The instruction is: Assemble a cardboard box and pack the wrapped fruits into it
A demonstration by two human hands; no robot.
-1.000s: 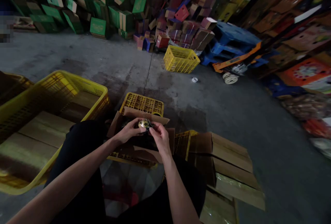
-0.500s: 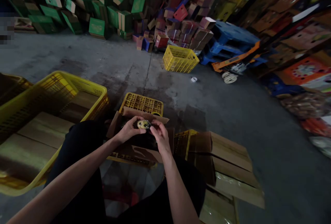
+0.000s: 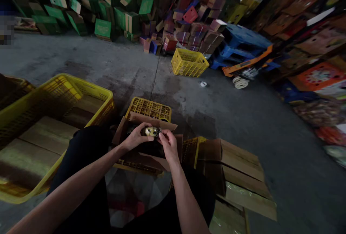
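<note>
My left hand (image 3: 136,138) and my right hand (image 3: 168,144) meet over an open cardboard box (image 3: 147,151) in front of my knees. Between the fingertips of both hands is a small round yellowish object (image 3: 151,131) with a dark wrapping. The box rests on a small yellow crate (image 3: 148,108). What lies inside the box is too dark to make out.
A large yellow crate (image 3: 81,89) with flat cardboard in it stands at my left. Flattened cardboard boxes (image 3: 238,169) lie at my right. Farther off on the concrete floor are another yellow crate (image 3: 189,62), a tape roll (image 3: 203,83), a pallet jack (image 3: 243,71) and heaps of coloured boxes.
My fingers have shifted slightly around the small round object. The hands stay over the box; the view barely moves.
</note>
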